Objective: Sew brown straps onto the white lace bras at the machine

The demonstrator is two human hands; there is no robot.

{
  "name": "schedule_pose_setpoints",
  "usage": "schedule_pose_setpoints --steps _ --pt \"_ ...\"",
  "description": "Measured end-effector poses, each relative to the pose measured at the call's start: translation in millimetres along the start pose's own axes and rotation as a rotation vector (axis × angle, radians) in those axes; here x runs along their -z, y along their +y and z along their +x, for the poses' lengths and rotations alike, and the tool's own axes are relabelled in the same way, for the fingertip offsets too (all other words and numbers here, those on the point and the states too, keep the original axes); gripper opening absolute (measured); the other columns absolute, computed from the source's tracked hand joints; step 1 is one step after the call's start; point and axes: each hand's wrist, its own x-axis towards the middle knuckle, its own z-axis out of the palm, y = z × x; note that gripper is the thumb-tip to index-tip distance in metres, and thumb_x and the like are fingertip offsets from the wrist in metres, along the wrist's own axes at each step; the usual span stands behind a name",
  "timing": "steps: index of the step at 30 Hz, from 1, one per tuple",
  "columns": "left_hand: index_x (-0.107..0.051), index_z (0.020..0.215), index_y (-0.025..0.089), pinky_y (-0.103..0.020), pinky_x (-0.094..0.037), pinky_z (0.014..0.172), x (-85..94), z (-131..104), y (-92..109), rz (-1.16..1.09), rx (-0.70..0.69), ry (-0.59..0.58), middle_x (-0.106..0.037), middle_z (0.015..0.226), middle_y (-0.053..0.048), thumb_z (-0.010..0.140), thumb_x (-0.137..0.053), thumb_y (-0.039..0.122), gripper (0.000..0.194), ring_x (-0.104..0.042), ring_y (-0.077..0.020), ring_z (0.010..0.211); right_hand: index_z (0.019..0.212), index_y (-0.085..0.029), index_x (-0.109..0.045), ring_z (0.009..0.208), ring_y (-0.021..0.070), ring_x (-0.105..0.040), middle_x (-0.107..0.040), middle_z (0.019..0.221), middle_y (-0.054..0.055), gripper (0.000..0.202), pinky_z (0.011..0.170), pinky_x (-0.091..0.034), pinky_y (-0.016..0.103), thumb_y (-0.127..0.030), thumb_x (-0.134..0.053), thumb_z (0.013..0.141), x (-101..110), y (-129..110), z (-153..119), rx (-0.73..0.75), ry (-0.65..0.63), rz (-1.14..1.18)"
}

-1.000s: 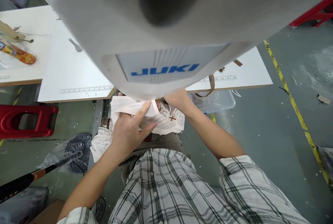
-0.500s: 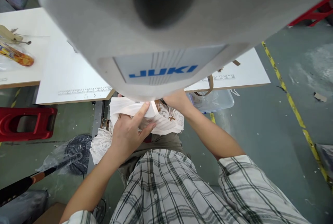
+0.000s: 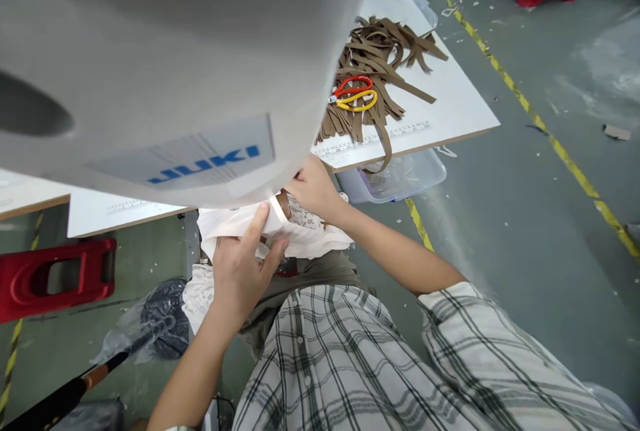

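White fabric with lace lies over the front of the sewing machine, below its large grey head marked JUKI. My left hand rests on the fabric with thumb and fingers spread, pressing it from the near side. My right hand is at the fabric's right part, close under the machine head, its fingers curled and their tips partly hidden, so what they pinch cannot be made out. A strip of white edging lies between the two hands. The needle area is hidden behind the machine head.
Brown strips and scissors with red and yellow handles lie on the white table at right. Below its edge is a clear plastic bin. A red stool stands at left.
The view has swung right, so the machine head appears further left and the brown strips and scissors have come into sight. Both hands remain at the white fabric.
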Motion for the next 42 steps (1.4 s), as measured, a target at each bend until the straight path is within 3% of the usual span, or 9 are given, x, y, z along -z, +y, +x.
schedule_pose_setpoints --steps 4,7,11,20,28,42 --pt "-0.053 0.140 0.018 -0.051 -0.050 0.103 1.1 0.5 2.7 -0.023 -0.003 0.012 -0.061 0.135 -0.020 0.085 -0.071 0.036 0.061 -0.056 -0.0354 0.128 0.103 -0.022 -0.057 0.088 0.0141 -0.058 -0.057 0.113 0.006 0.016 0.080 -0.050 0.029 -0.035 -0.056 0.095 1.1 3.2 -31.2 -0.025 0.148 0.209" --pt "-0.053 0.139 0.017 -0.050 -0.050 0.102 1.1 -0.4 4.0 -0.031 -0.003 0.025 -0.061 0.134 -0.019 0.085 -0.072 0.035 0.059 -0.056 -0.0343 0.127 0.103 -0.022 -0.055 0.083 0.0136 -0.058 -0.055 0.104 0.004 0.018 0.079 -0.050 0.030 -0.035 -0.061 0.092 3.8 4.0 -55.9 -0.011 0.097 0.286" --pt "-0.055 0.137 0.015 -0.047 -0.049 0.103 -0.8 -2.7 5.4 -0.027 0.018 0.050 -0.063 0.131 -0.020 0.085 -0.072 0.034 0.059 -0.057 -0.0327 0.126 0.102 -0.022 -0.058 0.086 0.0156 -0.056 -0.057 0.100 0.004 0.026 0.079 -0.049 0.032 -0.035 -0.072 0.085 6.3 1.2 -73.0 0.060 0.030 0.179" --pt "-0.051 0.140 0.014 -0.045 -0.050 0.101 -5.4 -7.4 10.3 0.052 0.128 0.098 -0.063 0.133 -0.020 0.089 -0.064 0.039 0.059 -0.058 -0.0315 0.125 0.100 -0.022 -0.058 0.085 0.0165 -0.056 -0.059 0.094 0.004 0.025 0.076 -0.049 0.031 -0.040 -0.070 0.087 4.5 -2.3 -75.7 0.106 0.029 0.121" --pt "-0.033 0.152 0.009 -0.047 -0.039 0.112 -12.5 -9.0 13.7 0.058 0.182 0.159 -0.045 0.150 -0.026 0.095 -0.051 0.050 0.072 -0.043 -0.0341 0.141 0.101 -0.021 -0.059 0.084 0.0154 -0.057 -0.059 0.095 0.003 0.026 0.077 -0.049 0.030 -0.039 -0.070 0.086 3.1 0.5 -80.0 0.093 0.015 0.158" --pt "-0.034 0.153 0.011 -0.047 -0.040 0.111 -15.9 -7.6 14.8 0.012 0.301 0.125 -0.042 0.153 -0.024 0.096 -0.048 0.053 0.072 -0.040 -0.0337 0.143 0.102 -0.021 -0.060 0.086 0.0167 -0.058 -0.061 0.095 0.004 0.028 0.077 -0.048 0.031 -0.042 -0.069 0.087 5.3 0.1 -83.4 0.063 -0.018 0.181"
